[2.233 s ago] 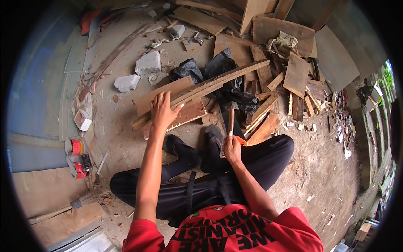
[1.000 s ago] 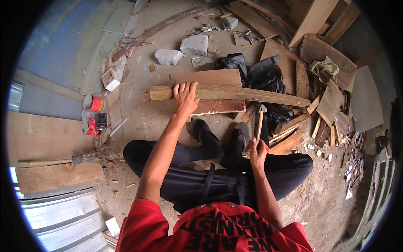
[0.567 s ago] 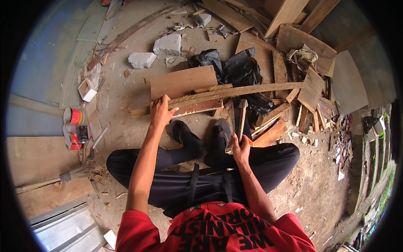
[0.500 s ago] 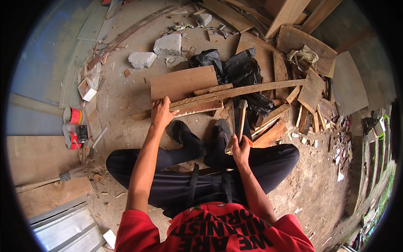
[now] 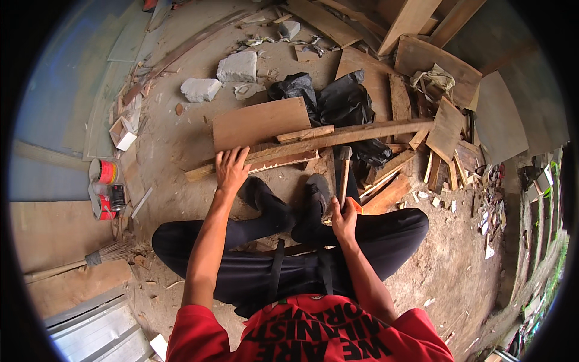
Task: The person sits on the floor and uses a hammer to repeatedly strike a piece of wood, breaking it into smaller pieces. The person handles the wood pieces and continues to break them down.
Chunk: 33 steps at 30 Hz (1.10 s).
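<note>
My left hand (image 5: 231, 170) lies over the left part of a long wooden batten (image 5: 362, 133), its fingers curled across the upper edge. Behind the batten sits a flat plywood board (image 5: 262, 120), and a short wood offcut (image 5: 306, 133) rests against the batten's far side. Under it shows the near edge of another wooden piece with a pale, rough rim (image 5: 286, 160). In my right hand (image 5: 344, 221) a hammer (image 5: 343, 181) stands head up, gripped low on its wooden handle. An orange object (image 5: 354, 207) shows beside those fingers; its kind is hidden.
Black plastic bags (image 5: 345, 99) lie beyond the batten, with scrap wood (image 5: 446, 130) heaped to the right. Pale stone blocks (image 5: 237, 67) sit farther off. Tins (image 5: 105, 172) and a twig broom (image 5: 105, 254) are at the left. My shoes (image 5: 263, 194) are just below the batten.
The batten's left end has come slightly nearer to me. My left hand's fingers have shifted over its top. The hammer has dipped slightly in my right hand.
</note>
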Motion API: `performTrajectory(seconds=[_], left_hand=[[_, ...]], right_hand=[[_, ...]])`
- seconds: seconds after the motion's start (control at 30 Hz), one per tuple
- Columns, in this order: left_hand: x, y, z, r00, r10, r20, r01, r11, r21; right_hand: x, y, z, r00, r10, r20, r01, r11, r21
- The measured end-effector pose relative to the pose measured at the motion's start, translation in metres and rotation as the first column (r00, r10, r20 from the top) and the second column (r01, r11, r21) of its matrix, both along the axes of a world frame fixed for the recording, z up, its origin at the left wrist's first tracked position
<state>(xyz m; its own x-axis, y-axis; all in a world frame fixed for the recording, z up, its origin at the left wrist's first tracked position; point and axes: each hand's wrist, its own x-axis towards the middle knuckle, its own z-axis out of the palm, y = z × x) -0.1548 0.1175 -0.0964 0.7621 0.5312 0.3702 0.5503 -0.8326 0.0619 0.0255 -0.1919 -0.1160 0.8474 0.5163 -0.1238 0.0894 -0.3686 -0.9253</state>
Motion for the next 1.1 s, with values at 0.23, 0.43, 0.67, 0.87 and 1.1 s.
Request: performTrajectory(seconds=[0.23, 0.43, 0.67, 0.87, 1.1], left_hand=[[0.046, -0.015, 0.034, 1.0, 0.023, 0.008, -0.024, 0.996, 0.091], [0.059, -0.008, 0.031, 0.999, -0.023, -0.037, 0.026, 0.997, 0.075], [0.061, -0.011, 0.034, 0.988, 0.019, -0.154, -0.008, 0.997, 0.073], [0.072, -0.002, 0.05, 0.98, -0.056, -0.19, 0.068, 0.996, 0.059], [0.087, 0.012, 0.07, 0.924, -0.038, -0.381, -0.002, 0.994, -0.105]], right_hand=[[0.0, -0.002, -0.005, 0.999, -0.051, 0.008, 0.05, 0.995, 0.085], [-0.002, -0.002, 0.013, 0.986, -0.009, -0.165, 0.035, 0.987, 0.156], [-0.008, -0.005, 0.036, 0.842, 0.02, -0.539, 0.187, 0.926, 0.327], [-0.003, -0.006, 0.032, 0.882, -0.031, -0.471, 0.159, 0.959, 0.235], [-0.008, 0.012, 0.102, 0.999, -0.034, -0.04, 0.051, 0.777, 0.627]])
